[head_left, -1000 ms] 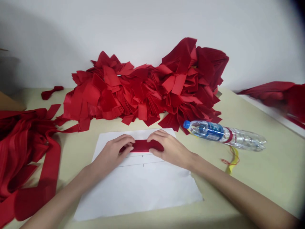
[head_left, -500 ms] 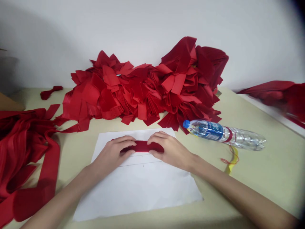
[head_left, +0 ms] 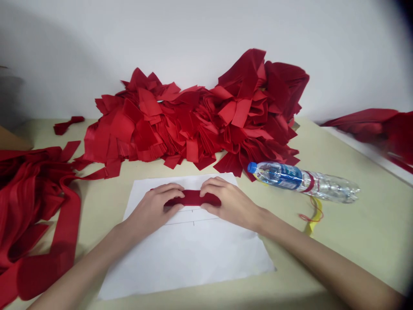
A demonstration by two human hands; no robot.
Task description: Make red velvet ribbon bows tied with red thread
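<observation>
A short red ribbon strip lies across the top of a white sheet of paper marked with thin pencil lines. My left hand pinches the strip's left end, thumb under and fingers curled over it. My right hand grips the right end the same way. The strip's middle bulges up slightly between the two hands. Both of its ends are hidden under my fingers.
A large heap of cut red ribbon pieces lies against the wall behind the paper. Long red ribbon is piled at the left. A plastic water bottle lies on its side at the right, near a yellow strap. More red fabric is at far right.
My hands have drawn slightly closer together on the strip, and its middle has lifted a little off the paper. Everything else is still.
</observation>
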